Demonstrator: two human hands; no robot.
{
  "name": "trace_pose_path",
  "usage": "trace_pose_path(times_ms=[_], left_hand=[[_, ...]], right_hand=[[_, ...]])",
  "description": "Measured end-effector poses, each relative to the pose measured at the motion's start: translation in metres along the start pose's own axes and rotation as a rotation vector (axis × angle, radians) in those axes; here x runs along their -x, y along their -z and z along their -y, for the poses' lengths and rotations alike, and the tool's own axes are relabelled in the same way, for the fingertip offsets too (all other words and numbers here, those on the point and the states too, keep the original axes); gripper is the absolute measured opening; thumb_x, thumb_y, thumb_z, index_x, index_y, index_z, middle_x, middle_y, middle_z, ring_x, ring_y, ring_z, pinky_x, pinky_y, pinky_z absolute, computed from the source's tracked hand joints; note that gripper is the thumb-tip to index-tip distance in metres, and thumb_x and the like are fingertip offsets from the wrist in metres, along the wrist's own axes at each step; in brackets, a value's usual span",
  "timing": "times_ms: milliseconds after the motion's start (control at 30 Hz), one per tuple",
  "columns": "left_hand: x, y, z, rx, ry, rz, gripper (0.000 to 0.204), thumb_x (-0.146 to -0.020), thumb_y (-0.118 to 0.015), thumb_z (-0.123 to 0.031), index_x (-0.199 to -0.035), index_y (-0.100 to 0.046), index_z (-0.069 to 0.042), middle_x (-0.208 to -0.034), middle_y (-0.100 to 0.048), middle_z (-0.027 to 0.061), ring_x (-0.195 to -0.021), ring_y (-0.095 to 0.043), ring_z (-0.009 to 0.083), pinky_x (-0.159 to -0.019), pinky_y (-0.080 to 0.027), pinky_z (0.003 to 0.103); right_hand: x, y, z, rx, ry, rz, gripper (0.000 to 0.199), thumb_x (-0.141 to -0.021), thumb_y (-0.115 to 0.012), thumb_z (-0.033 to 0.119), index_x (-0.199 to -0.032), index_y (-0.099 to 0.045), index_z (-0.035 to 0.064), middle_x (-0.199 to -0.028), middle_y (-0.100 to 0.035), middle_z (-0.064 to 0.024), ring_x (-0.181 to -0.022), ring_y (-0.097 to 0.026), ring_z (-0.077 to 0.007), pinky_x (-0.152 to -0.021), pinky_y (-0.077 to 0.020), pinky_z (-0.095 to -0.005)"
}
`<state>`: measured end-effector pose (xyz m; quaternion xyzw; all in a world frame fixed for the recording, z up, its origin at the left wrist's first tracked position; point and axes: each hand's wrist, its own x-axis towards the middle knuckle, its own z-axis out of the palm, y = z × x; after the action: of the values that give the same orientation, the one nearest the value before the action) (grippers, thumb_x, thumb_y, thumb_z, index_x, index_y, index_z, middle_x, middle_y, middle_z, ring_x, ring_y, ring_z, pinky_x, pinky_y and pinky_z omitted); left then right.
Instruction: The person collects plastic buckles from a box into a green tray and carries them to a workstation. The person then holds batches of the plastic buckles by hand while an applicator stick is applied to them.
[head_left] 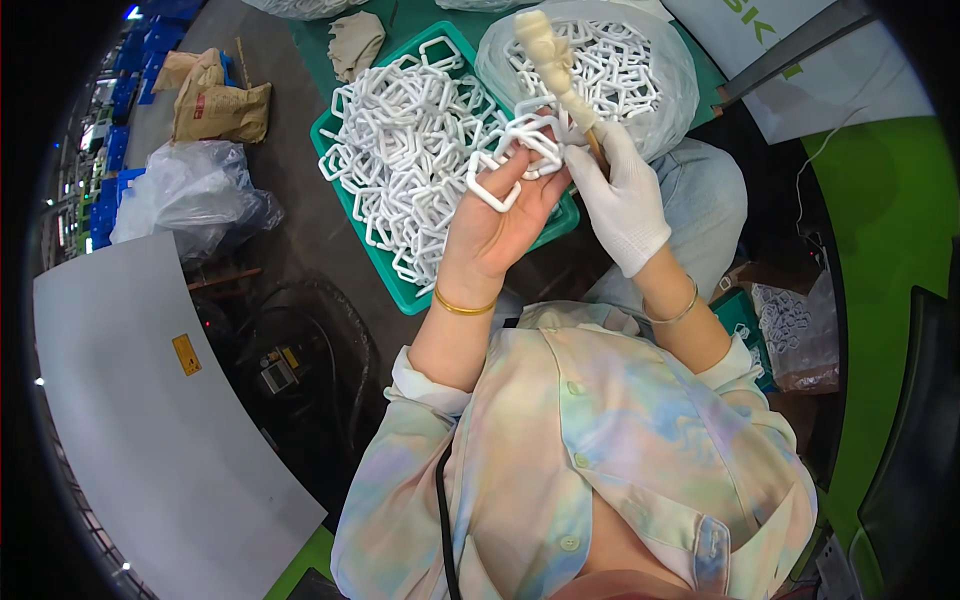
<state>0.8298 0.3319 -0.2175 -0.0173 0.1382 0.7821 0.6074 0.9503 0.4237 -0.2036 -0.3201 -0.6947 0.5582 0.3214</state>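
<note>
My bare left hand point(487, 232) is closed on several white plastic angular rings point(484, 196), which stick out past its fingers. It is above the near right part of a green basket point(372, 250) heaped with similar white rings point(405, 150). In a white glove, my right hand point(630, 205) grips a stick-like tool point(545, 52) with a lumpy cream-coloured wrapping and a wooden-looking lower end. The tool slants up and to the left. My right fingertips are close beside the held rings; whether they touch is hard to make out.
Behind my right hand lies a clear plastic bag point(680, 90) with more white rings. At right, a box point(790, 325) holds smaller white pieces. A grey panel point(150, 400) stands at left, near a brown paper bag point(225, 112), plastic wrapping point(200, 190) and cables. A crumpled cloth point(356, 45) lies beyond the basket.
</note>
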Motion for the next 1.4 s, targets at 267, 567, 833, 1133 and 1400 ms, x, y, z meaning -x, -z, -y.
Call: trace_pose_path(times_ms=[267,567,833,1133,1400], left_hand=[[-0.001,-0.006,-0.008,0.073,0.032,0.057,0.043,-0.099,-0.046,-0.01,-0.14,-0.038,0.004,-0.142,-0.045,0.0194,-0.135,-0.04,0.0347,-0.114,-0.036,0.045],[-0.008,-0.012,-0.011,0.026,-0.006,-0.062,0.039,-0.097,-0.048,-0.005,-0.135,-0.045,0.005,-0.134,-0.052,0.0181,-0.129,-0.047,0.0346,-0.115,-0.034,0.047],[-0.07,-0.046,-0.014,-0.776,-0.312,-0.031,0.047,-0.088,-0.064,-0.005,-0.132,-0.049,0.002,-0.124,-0.058,0.0169,-0.113,-0.058,0.0289,-0.1,-0.046,0.038],[-0.099,-0.035,-0.049,-2.477,-0.888,0.168,0.047,-0.079,-0.071,-0.01,-0.123,-0.057,-0.005,-0.12,-0.06,0.0153,-0.108,-0.059,0.0294,-0.092,-0.047,0.037],[-0.032,-0.007,-0.07,-2.53,0.022,-0.2,0.037,-0.075,-0.076,-0.02,-0.109,-0.067,-0.006,-0.102,-0.066,0.0098,-0.101,-0.06,0.0304,-0.084,-0.049,0.041]], right_hand=[[0.006,0.004,-0.008,-0.032,-0.042,0.325,0.021,-0.098,-0.051,0.019,-0.11,-0.057,0.0019,-0.084,-0.06,-0.0083,-0.076,-0.055,-0.0144,-0.073,-0.0464,-0.0295],[-0.006,0.035,-0.021,0.328,-0.051,0.146,0.022,-0.1,-0.048,0.02,-0.11,-0.059,0.0033,-0.085,-0.062,-0.0161,-0.075,-0.06,-0.0242,-0.072,-0.0471,-0.0329],[-0.02,0.082,-0.055,0.197,-0.093,-0.134,0.025,-0.101,-0.046,0.02,-0.102,-0.062,0.0003,-0.072,-0.048,0.001,-0.066,-0.042,-0.0059,-0.061,-0.0366,-0.0228],[-0.013,0.106,-0.065,0.204,-0.13,-0.172,0.025,-0.101,-0.046,0.02,-0.099,-0.063,0.0017,-0.073,-0.043,0.0052,-0.065,-0.036,-0.0041,-0.06,-0.0327,-0.0213],[-0.013,0.11,-0.075,0.209,-0.085,-0.129,0.025,-0.101,-0.046,0.02,-0.1,-0.063,0.0018,-0.073,-0.043,0.0051,-0.065,-0.036,-0.0037,-0.06,-0.0319,-0.0211]])
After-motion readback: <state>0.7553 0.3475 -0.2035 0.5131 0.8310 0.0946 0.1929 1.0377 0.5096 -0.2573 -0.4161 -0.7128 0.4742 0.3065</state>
